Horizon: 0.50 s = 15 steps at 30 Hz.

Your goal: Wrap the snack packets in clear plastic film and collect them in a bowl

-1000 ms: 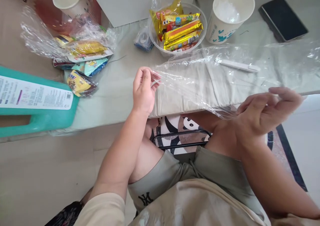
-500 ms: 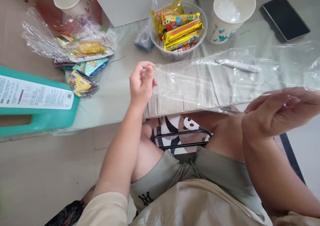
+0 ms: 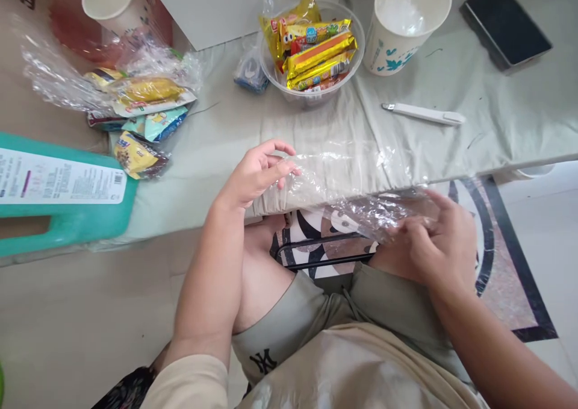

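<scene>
While the left hand (image 3: 266, 171) pinched one end of a clear plastic film (image 3: 379, 210) between thumb and fingers, the right hand (image 3: 440, 234) had its fingers closed on the crumpled other end. The film spanned the gap between the two hands at the near edge of the pale cloth (image 3: 226, 138), partly above it and partly above the person's legs (image 3: 392, 264). Just beyond the film, to the right, a white cutter (image 3: 422, 114) lay flat. Farther off stood a clear bowl (image 3: 311, 96) of yellow snack packets (image 3: 320, 56), with a paper cup (image 3: 386, 50) just to its right. A dark phone (image 3: 506, 24) lay at the far right, and a teal jug (image 3: 90, 225) at the near left.
</scene>
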Each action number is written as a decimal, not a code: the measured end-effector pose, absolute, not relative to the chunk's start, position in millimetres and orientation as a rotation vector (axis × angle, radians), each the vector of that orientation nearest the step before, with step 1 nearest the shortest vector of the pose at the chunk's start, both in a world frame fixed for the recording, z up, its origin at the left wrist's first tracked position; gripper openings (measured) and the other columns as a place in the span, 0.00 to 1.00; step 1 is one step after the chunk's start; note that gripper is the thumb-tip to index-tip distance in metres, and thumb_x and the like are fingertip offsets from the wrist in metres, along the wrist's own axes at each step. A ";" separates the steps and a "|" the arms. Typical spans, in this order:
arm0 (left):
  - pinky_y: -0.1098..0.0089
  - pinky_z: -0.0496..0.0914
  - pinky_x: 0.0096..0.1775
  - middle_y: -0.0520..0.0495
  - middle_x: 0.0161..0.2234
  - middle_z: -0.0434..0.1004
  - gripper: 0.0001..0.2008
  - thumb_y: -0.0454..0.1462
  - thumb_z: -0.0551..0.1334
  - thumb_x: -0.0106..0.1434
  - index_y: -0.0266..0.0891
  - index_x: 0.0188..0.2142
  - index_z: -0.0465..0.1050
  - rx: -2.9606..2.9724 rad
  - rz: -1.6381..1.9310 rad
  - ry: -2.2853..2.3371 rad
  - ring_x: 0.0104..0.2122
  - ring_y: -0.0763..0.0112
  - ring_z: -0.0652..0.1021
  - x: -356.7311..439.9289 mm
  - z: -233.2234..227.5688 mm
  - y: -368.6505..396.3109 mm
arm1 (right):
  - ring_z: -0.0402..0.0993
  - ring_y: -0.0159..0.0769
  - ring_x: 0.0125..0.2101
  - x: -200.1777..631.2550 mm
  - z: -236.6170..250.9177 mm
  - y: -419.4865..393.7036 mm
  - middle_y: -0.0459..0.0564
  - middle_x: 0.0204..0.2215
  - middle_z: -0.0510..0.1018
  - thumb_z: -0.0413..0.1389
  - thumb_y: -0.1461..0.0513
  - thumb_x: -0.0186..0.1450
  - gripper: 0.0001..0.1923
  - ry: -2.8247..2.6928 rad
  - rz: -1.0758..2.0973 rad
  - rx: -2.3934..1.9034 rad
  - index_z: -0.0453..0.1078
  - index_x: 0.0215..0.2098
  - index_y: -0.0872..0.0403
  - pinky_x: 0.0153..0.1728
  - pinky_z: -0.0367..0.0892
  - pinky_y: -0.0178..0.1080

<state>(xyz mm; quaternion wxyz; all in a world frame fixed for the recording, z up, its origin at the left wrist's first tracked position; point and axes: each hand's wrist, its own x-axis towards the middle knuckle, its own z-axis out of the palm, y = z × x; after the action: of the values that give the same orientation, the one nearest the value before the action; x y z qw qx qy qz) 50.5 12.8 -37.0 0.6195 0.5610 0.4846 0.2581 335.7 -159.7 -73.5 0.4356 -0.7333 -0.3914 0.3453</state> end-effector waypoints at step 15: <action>0.71 0.67 0.28 0.52 0.22 0.77 0.17 0.42 0.73 0.52 0.39 0.39 0.74 1.316 0.521 1.284 0.24 0.71 0.76 47.5 -41.1 10.5 | 0.80 0.42 0.40 331.3 -92.6 -153.2 0.49 0.34 0.80 0.65 0.47 0.60 0.17 -0.885 1.134 -1.826 0.70 0.31 0.50 0.48 0.74 0.49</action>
<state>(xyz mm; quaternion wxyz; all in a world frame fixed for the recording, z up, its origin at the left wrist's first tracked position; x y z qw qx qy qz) 47.5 10.5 -41.1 0.5774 0.5622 0.5485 0.2227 331.3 -153.2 -92.6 0.3972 -0.7209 -0.3495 0.4477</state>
